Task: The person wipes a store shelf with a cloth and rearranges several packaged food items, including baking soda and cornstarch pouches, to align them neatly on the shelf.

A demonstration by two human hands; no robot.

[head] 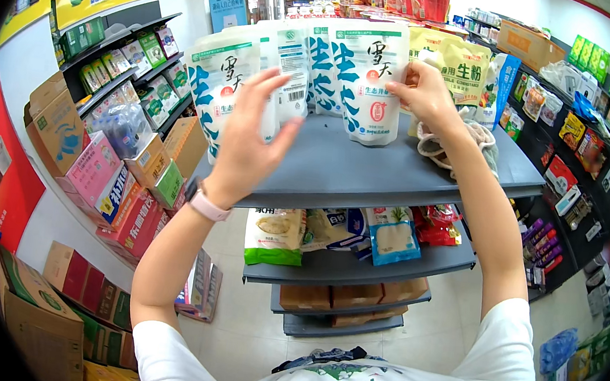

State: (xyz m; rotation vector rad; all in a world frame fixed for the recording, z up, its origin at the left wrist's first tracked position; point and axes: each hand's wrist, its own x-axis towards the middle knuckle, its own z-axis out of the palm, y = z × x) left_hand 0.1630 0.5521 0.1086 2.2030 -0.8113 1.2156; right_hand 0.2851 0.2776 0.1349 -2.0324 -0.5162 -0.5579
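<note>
My right hand (426, 94) grips the right edge of a white stand-up salt pouch (365, 119) between thumb and fingers. That pouch stands upright near the front of the grey metal top shelf (335, 166), with a similar pouch (322, 53) just behind it. Fingers apart and empty, my left hand (249, 140) is raised before another white pouch (210, 85) at the shelf's left end; whether it touches it I cannot tell. A pouch (292, 77) with its printed back towards me stands between the two groups. Below my right wrist lies a bunched grey cloth (457, 145).
Yellow starch pouches (465, 68) stand behind my right hand. Lower shelves carry food bags (275, 235) and brown cartons (358, 294). Stacked boxes (130, 211) line the left side; a black rack of packets (573, 135) runs along the right. Red instant-noodle tubs (425, 5) are piled farther back.
</note>
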